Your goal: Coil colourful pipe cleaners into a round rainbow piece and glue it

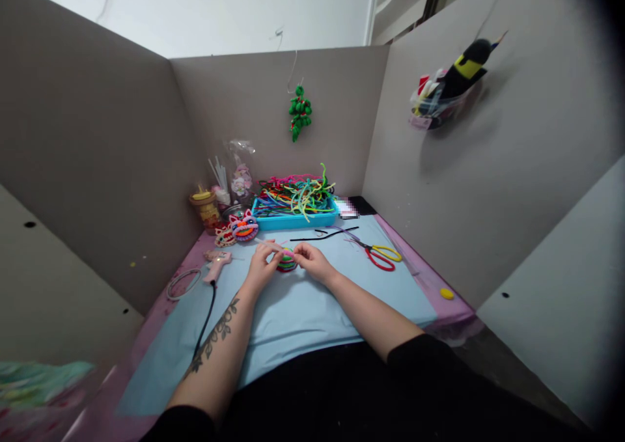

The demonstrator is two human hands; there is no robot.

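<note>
Near the middle of the blue cloth, my left hand (264,263) and my right hand (312,262) meet over a small round multicoloured piece (286,264). Between their fingertips runs a pink fuzzy stem (287,252), pinched at its left by my left hand and at its right by my right hand. A pale, thin strip sticks out to the upper left from my left fingers. The round piece, with green and red rings, shows just below the stem, partly hidden by the fingers.
Behind the hands stands a blue tray (297,221) heaped with coloured stems. Scissors (379,255) lie to the right, a pink glue gun (216,265) with a cord to the left. Two fuzzy animal faces (243,226) sit back left. Grey partitions (278,116) enclose the table.
</note>
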